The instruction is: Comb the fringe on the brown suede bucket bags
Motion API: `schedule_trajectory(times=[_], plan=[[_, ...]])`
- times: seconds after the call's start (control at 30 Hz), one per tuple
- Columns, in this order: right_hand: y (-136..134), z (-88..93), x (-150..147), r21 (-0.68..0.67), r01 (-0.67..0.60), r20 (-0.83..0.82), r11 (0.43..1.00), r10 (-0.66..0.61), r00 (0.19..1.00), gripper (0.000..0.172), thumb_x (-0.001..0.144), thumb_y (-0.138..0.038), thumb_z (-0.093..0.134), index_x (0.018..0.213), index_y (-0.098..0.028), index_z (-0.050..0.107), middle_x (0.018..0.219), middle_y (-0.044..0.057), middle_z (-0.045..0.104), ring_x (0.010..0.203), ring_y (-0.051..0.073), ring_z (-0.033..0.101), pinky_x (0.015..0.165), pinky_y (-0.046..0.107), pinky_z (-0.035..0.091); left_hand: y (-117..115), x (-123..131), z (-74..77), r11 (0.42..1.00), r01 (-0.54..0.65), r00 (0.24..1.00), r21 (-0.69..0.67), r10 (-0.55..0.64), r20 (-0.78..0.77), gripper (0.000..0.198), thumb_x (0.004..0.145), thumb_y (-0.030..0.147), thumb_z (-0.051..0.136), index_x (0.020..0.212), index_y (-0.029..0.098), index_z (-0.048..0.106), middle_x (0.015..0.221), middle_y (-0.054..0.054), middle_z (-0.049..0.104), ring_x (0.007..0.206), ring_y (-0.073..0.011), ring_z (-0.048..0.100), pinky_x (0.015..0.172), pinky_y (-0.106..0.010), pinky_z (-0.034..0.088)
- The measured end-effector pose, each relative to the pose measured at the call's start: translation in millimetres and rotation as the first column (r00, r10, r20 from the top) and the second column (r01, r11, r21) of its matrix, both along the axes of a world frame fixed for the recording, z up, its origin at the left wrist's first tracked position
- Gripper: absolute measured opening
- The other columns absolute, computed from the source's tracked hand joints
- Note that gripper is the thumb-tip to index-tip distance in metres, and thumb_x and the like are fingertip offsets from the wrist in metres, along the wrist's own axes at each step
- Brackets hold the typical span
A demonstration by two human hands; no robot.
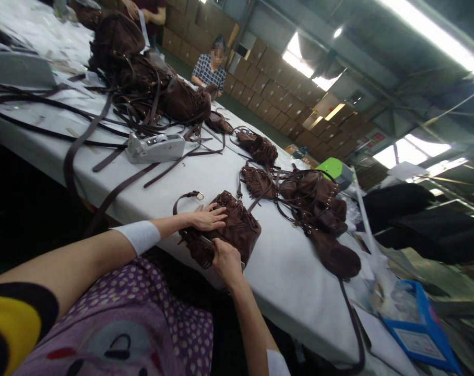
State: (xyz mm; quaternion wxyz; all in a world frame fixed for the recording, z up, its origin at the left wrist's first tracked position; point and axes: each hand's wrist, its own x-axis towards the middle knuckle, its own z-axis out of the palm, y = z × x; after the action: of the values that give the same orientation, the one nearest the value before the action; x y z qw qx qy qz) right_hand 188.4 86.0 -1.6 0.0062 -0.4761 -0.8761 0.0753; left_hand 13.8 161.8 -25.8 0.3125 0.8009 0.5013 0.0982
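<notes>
A dark brown fringed handbag point(240, 224) lies on the white-covered table near its front edge. My left hand point(209, 217) rests flat on the bag's upper left side, fingers stretched out. Low on the bag's near side, my right hand point(226, 258) is closed around a slim tool point(207, 242); a greyish, blade-like end shows left of the fingers and a pale end right of them. Its exact kind is partly hidden by the hand. The bag's strap point(180, 199) with a metal buckle point(200, 196) curls out beyond my left hand.
A grey tape dispenser point(154, 148) stands left of centre, among loose straps. Brown bags are heaped at the back left point(143, 83) and at the right point(315, 198). A blue bin point(421, 326) sits at the lower right. Two people are across the table, before stacked cartons point(268, 91).
</notes>
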Motion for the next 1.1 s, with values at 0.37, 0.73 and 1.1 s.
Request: schedule_trajectory(times=[0.37, 0.73, 1.1], plan=[[-46.4, -15.9, 5.6, -0.104, -0.096, 0.032, 0.990, 0.099, 0.995, 0.030, 0.075, -0.006, 0.051, 0.099, -0.020, 0.062, 0.092, 0.006, 0.068, 0.087, 0.021, 0.059, 0.074, 0.029, 0.037, -2.4, 10.1, -15.2, 0.992, 0.024, 0.995, 0.126, -0.012, -0.095, 0.079, 0.084, 0.071, 0.034, 0.148, 0.026, 0.025, 0.158, -0.006, 0.007, 0.141, -0.0394, -0.003, 0.104, -0.069, 0.003], [-79.7, -3.9, 8.1, -0.176, -0.066, -0.082, 0.982, 0.053, 0.995, 0.023, 0.085, -0.012, 0.047, 0.099, -0.023, 0.061, 0.086, 0.002, 0.069, 0.082, 0.018, 0.063, 0.066, 0.025, 0.036, -8.8, 19.3, -21.6, 0.972, 0.040, 0.984, 0.234, 0.002, -0.177, 0.090, 0.075, 0.075, 0.047, 0.148, 0.026, 0.027, 0.157, -0.007, 0.011, 0.141, -0.0411, -0.002, 0.105, -0.067, -0.002], [-69.4, -6.0, 20.1, -0.225, 0.068, -0.310, 0.972, -0.138, 0.941, 0.019, 0.092, -0.027, 0.046, 0.097, -0.024, 0.064, 0.080, 0.001, 0.069, 0.075, 0.017, 0.065, 0.062, 0.023, 0.036, -41.3, 11.6, 21.9, 0.891, 0.035, 0.971, 0.452, -0.137, 0.194, 0.036, 0.093, 0.039, 0.045, 0.121, 0.021, 0.061, 0.134, -0.010, 0.054, 0.126, -0.0270, 0.042, 0.108, -0.043, 0.023]])
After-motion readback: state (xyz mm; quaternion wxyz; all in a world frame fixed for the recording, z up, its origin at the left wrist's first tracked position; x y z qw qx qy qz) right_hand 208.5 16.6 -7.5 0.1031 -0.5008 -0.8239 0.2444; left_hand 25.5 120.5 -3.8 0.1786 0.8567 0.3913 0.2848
